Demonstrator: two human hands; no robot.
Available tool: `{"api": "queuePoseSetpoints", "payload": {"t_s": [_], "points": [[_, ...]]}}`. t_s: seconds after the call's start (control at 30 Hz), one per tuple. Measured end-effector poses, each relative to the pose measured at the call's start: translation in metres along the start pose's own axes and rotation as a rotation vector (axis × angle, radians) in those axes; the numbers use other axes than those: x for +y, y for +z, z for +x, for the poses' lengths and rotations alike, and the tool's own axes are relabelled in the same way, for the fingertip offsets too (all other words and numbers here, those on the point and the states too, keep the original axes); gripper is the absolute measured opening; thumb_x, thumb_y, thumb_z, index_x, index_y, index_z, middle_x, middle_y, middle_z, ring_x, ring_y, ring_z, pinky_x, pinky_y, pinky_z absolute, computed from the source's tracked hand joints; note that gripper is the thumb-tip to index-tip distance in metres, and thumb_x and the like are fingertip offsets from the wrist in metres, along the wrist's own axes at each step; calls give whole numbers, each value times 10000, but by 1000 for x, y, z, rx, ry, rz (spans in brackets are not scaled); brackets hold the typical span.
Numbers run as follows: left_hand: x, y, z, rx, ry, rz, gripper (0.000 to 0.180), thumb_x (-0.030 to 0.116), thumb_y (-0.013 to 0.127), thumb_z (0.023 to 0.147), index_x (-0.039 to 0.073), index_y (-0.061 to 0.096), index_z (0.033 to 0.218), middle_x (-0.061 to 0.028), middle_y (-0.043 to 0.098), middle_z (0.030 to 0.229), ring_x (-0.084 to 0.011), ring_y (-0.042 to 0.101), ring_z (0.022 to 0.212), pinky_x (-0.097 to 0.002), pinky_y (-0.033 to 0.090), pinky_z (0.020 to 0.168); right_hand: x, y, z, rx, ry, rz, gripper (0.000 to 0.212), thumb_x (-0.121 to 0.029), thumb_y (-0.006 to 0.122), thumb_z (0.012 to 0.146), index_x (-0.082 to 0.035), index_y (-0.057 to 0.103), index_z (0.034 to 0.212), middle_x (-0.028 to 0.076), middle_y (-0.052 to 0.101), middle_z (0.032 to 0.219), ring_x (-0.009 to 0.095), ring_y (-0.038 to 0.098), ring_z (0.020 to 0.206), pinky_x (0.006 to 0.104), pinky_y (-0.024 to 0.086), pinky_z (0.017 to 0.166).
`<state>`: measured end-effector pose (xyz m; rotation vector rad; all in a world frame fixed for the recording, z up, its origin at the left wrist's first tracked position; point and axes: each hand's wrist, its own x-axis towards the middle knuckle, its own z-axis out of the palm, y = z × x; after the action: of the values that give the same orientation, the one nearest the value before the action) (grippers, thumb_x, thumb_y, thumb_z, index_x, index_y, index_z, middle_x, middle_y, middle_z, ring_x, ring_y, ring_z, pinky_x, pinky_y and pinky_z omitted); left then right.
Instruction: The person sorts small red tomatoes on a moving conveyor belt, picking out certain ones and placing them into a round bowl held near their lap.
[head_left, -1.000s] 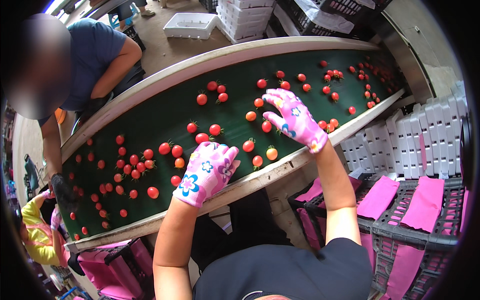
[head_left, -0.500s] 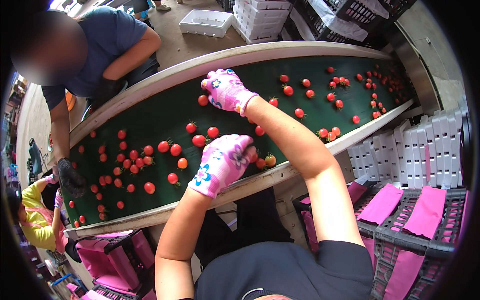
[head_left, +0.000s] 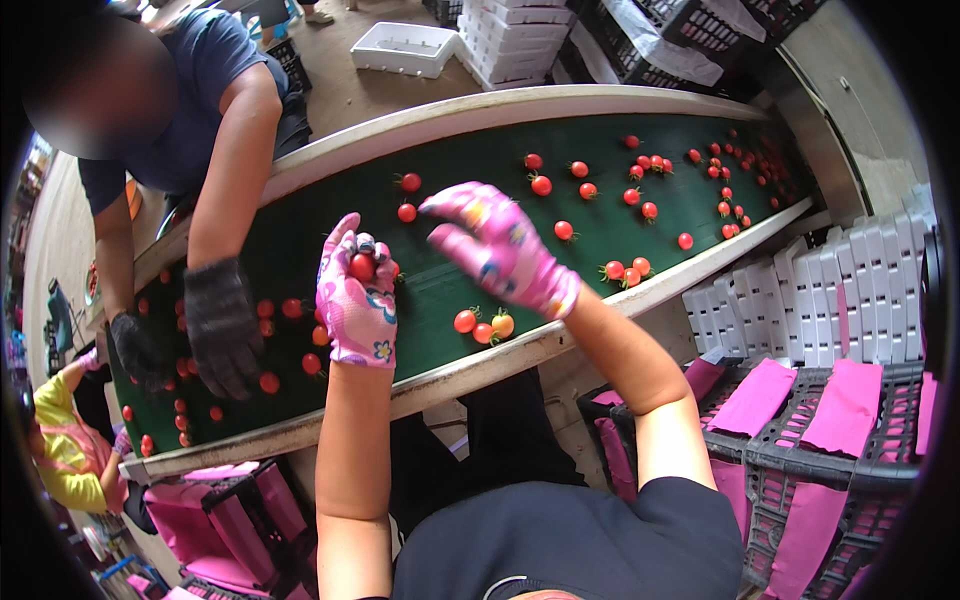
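Observation:
My left hand (head_left: 356,305), in a pink flowered glove, is turned palm up over the green conveyor belt (head_left: 430,290). Its curled fingers hold a red cherry tomato (head_left: 361,267); whether more lie under them is hidden. To its right my right hand (head_left: 505,245), gloved alike, hovers with thumb and fingers apart and nothing visible between them. Two cherry tomatoes (head_left: 407,212) lie just beyond the gap between my hands. Nearer the front rail sits a small group with a yellowish-orange tomato (head_left: 502,322) in it.
Across the belt a person reaches in with dark gloves (head_left: 225,325) among tomatoes at the left. White rails (head_left: 470,372) edge the belt. Pink-lined black crates (head_left: 790,470) and stacked white trays (head_left: 820,300) stand at my right. More tomatoes (head_left: 650,211) lie on the belt's right part.
The tomatoes have shifted left along the belt. My left hand has moved left and turned palm up; my right hand has come nearer and opened. The other person's second gloved hand now reaches over the belt.

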<state>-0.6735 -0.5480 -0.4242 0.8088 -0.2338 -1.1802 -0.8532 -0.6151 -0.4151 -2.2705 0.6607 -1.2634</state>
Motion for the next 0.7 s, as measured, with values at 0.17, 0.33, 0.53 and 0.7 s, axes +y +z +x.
{"api": "queuePoseSetpoints", "payload": {"t_s": [0.17, 0.33, 0.53, 0.7], "points": [[1, 9, -4, 71, -23, -25, 315, 116, 492, 1017, -24, 502, 1298, -40, 538, 756, -146, 527, 638, -251, 436, 551, 51, 2, 10, -205, 246, -206, 345, -172, 689, 870, -18, 637, 1174, 166, 636, 1123, 346, 624, 1057, 403, 503, 923], [-2, 4, 9, 76, -17, -48, 265, 77, 488, 1003, 17, 551, 1253, -46, 553, 762, -150, 549, 627, -236, 461, 516, 57, 66, 49, -306, 207, -299, 505, -207, 720, 814, -104, 585, 1289, 155, 595, 1218, 367, 562, 1146, 440, 469, 978], [-8, 6, 8, 70, -60, 117, 313, 111, 514, 1000, 4, 528, 1293, -66, 614, 895, -129, 577, 678, -241, 468, 545, 49, 85, 70, -384, 289, -289, 322, -227, 709, 788, -108, 695, 1087, 137, 638, 1071, 332, 630, 1038, 416, 514, 893], [-5, 10, 7, 61, -155, 75, 440, 461, 468, 1018, 57, 561, 1165, -55, 650, 902, -138, 591, 655, -262, 465, 525, 8, 56, 53, -12, 160, 57, 303, -192, 673, 809, -6, 666, 1049, 159, 653, 987, 331, 632, 979, 411, 501, 890]]}}
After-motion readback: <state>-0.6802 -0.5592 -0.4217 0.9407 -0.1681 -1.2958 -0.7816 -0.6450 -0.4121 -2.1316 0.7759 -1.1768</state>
